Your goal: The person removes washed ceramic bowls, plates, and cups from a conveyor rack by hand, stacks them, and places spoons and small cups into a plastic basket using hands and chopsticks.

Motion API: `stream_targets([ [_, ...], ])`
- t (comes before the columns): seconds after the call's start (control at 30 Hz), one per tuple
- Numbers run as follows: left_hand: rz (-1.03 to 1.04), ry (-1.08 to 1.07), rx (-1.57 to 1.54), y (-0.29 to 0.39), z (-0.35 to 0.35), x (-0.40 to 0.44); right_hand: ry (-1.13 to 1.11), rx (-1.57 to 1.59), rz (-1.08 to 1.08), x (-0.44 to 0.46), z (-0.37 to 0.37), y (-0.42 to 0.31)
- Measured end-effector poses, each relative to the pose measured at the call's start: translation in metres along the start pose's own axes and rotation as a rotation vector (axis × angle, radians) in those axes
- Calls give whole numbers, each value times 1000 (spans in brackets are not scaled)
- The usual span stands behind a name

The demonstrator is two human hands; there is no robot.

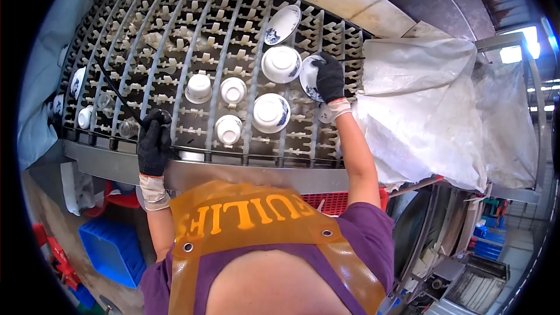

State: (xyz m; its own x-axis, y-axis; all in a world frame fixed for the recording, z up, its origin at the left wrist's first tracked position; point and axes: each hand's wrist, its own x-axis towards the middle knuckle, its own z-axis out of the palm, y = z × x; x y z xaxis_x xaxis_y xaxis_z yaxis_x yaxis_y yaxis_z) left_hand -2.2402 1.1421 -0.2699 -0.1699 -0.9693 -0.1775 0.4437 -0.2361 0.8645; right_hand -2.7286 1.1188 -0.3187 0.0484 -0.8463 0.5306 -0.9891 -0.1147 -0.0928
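My right hand, in a black glove, grips the edge of a white saucer-like dish with blue decoration, tilted among the conveyor pegs. Beside it on the left, a white bowl lies upside down. A second upturned bowl is nearer to me. Farther back, an oval blue-and-white plate leans in the pegs. My left hand, also gloved in black, is closed at the near edge, around what looks like a small clear glass, mostly hidden. A thin black rod runs diagonally up to this hand.
The peg conveyor spans the far side. Upturned small cups stand mid-belt; clear glasses and a white cup are at left. White plastic sheeting hangs at right. Below are a blue crate and a red basket.
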Motion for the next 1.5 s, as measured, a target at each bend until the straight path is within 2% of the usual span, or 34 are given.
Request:
stream_targets([
  [0.03,23,-24,-32,-1,5,-1,-45,40,245,5,-6,5],
  [0.1,30,-54,-23,-6,15,0,-152,147,509,-12,14,39],
  [0.13,93,-45,77,-12,20,1,-241,59,489,-8,8,43],
  [0.17,160,-35,175,-14,26,3,-233,58,492,0,3,49],
  [0.2,69,-53,99,-10,31,2,-375,188,567,11,-2,56],
  [0.23,75,-58,102,-12,30,4,-518,321,641,19,-5,58],
  [0.3,-9,-108,-4,-20,27,8,-293,242,610,33,-27,45],
  [0.37,-24,-62,-2,-25,34,7,-165,252,618,53,-67,14],
  [0.43,-52,-90,-1,-28,39,6,-75,304,749,58,-61,12],
  [0.5,-96,-101,-26,-37,44,8,50,140,510,59,-49,3],
  [0.57,-66,-84,65,-40,60,5,-160,930,799,54,-36,3],
  [0.6,-100,-91,37,-41,63,6,-267,910,870,49,-23,20],
  [0.63,-99,-91,37,-41,67,4,-266,910,869,40,-17,32],
  [0.7,-112,-116,121,-39,72,1,-270,211,481,26,-13,58],
  [0.73,-155,-128,60,-39,70,-1,-476,233,500,16,-18,70],
  [0.77,-156,-119,62,-40,67,-5,-589,280,421,10,-43,64],
  [0.83,-108,-84,81,-44,59,-10,-775,550,291,-27,-35,97],
  [0.9,-166,-47,-15,-53,50,-14,-738,372,226,-48,-34,102],
  [0.93,-122,-56,45,-59,49,-14,-839,260,279,-40,-48,90],
  [1.03,-106,-90,42,-62,65,-9,-850,321,408,-27,-60,93],
  [1.1,287,-178,800,-64,79,-9,-635,138,483,-8,-82,82],
  [1.17,-17,-271,132,-67,96,-4,-420,49,560,14,-95,72],
  [1.23,-99,-267,22,-68,111,-5,-166,-10,667,26,-81,77],
  [1.27,-104,-265,23,-67,114,-8,-6,144,640,31,-83,68],
  [1.3,-107,-253,56,-67,117,-11,-99,249,629,32,-78,68],
  [1.37,-104,-225,85,-69,115,-15,-390,422,420,17,-72,65],
  [1.43,-122,-157,53,-72,103,-21,-726,576,-105,-3,-74,51],
  [1.5,-122,-110,11,-72,95,-27,-1058,563,-4,-24,-93,8],
])
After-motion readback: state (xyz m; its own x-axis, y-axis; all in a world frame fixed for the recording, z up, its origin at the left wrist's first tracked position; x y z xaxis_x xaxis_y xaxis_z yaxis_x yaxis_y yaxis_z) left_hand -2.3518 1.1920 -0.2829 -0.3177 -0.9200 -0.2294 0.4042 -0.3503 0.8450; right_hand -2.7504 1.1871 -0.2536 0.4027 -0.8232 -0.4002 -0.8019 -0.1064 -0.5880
